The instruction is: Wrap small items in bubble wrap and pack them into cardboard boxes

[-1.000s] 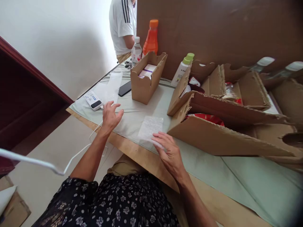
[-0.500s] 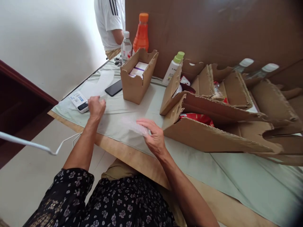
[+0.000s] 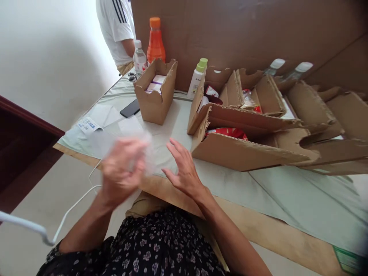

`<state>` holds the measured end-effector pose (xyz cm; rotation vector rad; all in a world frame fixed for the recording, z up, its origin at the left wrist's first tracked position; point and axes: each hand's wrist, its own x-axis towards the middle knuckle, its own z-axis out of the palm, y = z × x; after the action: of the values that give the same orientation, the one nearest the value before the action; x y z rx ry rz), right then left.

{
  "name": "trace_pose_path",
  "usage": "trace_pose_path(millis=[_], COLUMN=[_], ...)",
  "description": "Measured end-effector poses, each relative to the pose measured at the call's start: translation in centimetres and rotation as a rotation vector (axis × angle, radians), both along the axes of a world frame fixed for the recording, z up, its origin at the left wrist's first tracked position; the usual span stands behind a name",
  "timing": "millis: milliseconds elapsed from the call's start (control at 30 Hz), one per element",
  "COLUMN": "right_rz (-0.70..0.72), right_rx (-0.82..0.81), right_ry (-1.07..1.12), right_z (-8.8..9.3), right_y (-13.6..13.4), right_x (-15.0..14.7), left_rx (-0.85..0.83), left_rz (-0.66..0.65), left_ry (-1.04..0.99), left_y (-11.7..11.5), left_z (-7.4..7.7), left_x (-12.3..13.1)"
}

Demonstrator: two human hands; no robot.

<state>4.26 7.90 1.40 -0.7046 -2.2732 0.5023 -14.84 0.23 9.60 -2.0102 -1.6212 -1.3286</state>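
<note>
My left hand (image 3: 123, 165) is raised over the front edge of the table, blurred, with its fingers closed on translucent plastic (image 3: 148, 153). The exact shape of the plastic is smeared by motion. My right hand (image 3: 184, 168) is beside it, fingers spread, holding nothing. White sheets (image 3: 105, 115) and a paper with blue print (image 3: 89, 125) lie on the cloth beyond my left hand. A black phone (image 3: 130, 108) rests next to a cardboard box (image 3: 152, 105) that has small white-and-purple boxes (image 3: 154, 87) in it.
Cardboard bins (image 3: 253, 153) with red packets (image 3: 230, 132) fill the right side. Behind stand an orange bottle (image 3: 155, 46), a clear bottle (image 3: 139, 61) and a green-capped white bottle (image 3: 196, 81). A person in a white shirt (image 3: 116, 30) is at the back left. A white cable (image 3: 69, 211) hangs at left.
The translucent plastic has gone from my right hand to my left, and my right hand has opened. My left hand has come back from the white device, which no longer shows clearly. The view has shifted.
</note>
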Motion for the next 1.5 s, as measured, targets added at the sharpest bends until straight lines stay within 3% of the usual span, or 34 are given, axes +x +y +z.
trace_pose_path(millis=[67, 133, 233, 300, 367, 500, 600, 667, 733, 800, 933, 1033, 1133, 1233, 1333, 1400, 1500], right_rz=[-0.01, -0.018, -0.167, -0.34, -0.489, -0.664, -0.683, -0.625, -0.496, -0.353, -0.219, -0.26, -0.308, -0.245, -0.265, -0.393, -0.603], right_rx=[0.111, 0.131, 0.038, -0.062, -0.198, -0.478, -0.625, -0.716, -0.771, -0.744, -0.513, -0.399, -0.324, -0.353, -0.531, -0.646, -0.623], right_ry=[0.047, 0.042, 0.071, 0.122, 0.188, 0.459, 0.642, 0.678, 0.647, 0.592, 0.399, 0.167, 0.015, 0.034, 0.091, 0.066, -0.022], right_z=[0.7, 0.5, -1.5, -3.1, -4.4, -5.6, -5.4, -4.7, -3.6, -2.3, 0.1, 0.6, -0.1, -0.8, -1.3, -2.1, -3.9], right_y=[-2.3, -4.3, -6.8, -8.4, -10.0, -12.2, -12.8, -13.1, -13.5, -14.2, -15.9, -17.1, -17.8, -17.8, -16.6, -15.0, -12.4], right_x=[2.4, 4.8, 8.7, 11.4, 13.6, 15.5, 15.5, 15.9, 17.0, 18.7, 21.4, 21.1, 19.5, 17.9, 16.8, 16.0, 14.7], left_rx=[-0.23, -0.419, -0.713, -0.839, -0.843, -0.824, -0.81, -0.71, -0.584, -0.468, -0.327, -0.494, -0.721, -0.848, -1.037, -1.125, -1.092], left_rz=[-0.316, -0.509, -0.717, -0.771, -0.734, -0.644, -0.581, -0.547, -0.554, -0.575, -0.625, -0.722, -0.775, -0.865, -0.964, -0.872, -0.574], left_ry=[0.054, 0.059, -0.081, -0.175, -0.156, 0.139, 0.293, 0.306, 0.279, 0.253, 0.261, 0.354, 0.377, 0.098, -0.321, -0.48, -0.453], left_y=[-0.5, -0.9, -2.0, -2.9, -3.5, -4.1, -4.5, -4.4, -3.8, -2.5, 1.3, 3.2, 2.6, -0.1, -2.9, -4.0, -4.2], left_z=[-1.9, -3.7, -5.4, -5.9, -6.3, -8.5, -10.8, -11.7, -11.6, -10.6, -8.5, -9.0, -10.2, -10.0, -9.0, -8.9, -9.9], left_x=[3.4, 6.2, 8.9, 9.4, 9.1, 7.7, 7.5, 7.8, 8.3, 8.9, 10.5, 11.6, 11.5, 9.7, 8.1, 8.2, 10.0])
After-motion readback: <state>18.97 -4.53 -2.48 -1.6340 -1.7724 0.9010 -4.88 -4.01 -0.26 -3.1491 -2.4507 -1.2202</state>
